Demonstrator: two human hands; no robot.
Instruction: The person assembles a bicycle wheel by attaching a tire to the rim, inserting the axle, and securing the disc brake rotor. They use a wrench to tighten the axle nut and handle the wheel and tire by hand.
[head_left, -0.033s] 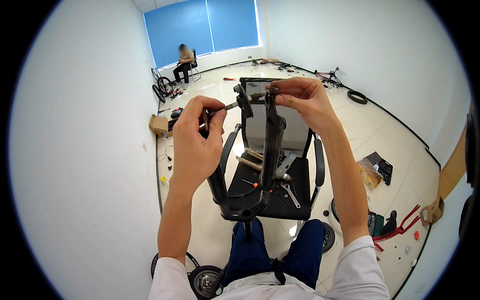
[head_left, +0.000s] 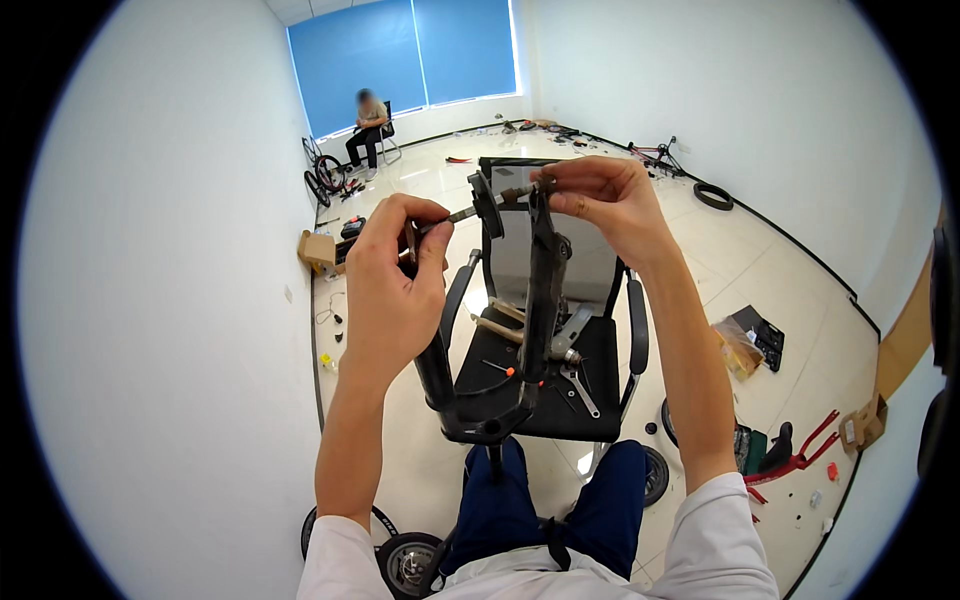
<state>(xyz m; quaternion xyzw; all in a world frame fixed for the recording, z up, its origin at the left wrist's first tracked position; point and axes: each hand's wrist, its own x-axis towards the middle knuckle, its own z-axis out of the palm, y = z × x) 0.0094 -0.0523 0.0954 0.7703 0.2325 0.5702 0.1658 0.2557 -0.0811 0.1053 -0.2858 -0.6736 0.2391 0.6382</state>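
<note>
A black bicycle fork (head_left: 540, 290) stands in front of me with its two leg ends pointing up and away. Across those ends runs a thin metal axle (head_left: 463, 214) carrying a dark round disc-like hub part (head_left: 486, 205). My left hand (head_left: 395, 275) is closed round the left leg end, thumb and fingers at the axle there. At the right leg end, the fingers of my right hand (head_left: 605, 205) pinch the axle's other end; they partly hide it. Behind the fork, an office chair (head_left: 600, 345) bears an adjustable wrench (head_left: 580, 390), an orange-tipped screwdriver (head_left: 498, 369) and other metal parts.
Wheels (head_left: 410, 562) lie by my legs. To the right are a red frame part (head_left: 800, 460), a cardboard box (head_left: 862, 425) and a black tool case (head_left: 762, 335). A tyre (head_left: 713, 195) rests by the right wall. Far off, a person (head_left: 370, 125) sits near bicycle wheels.
</note>
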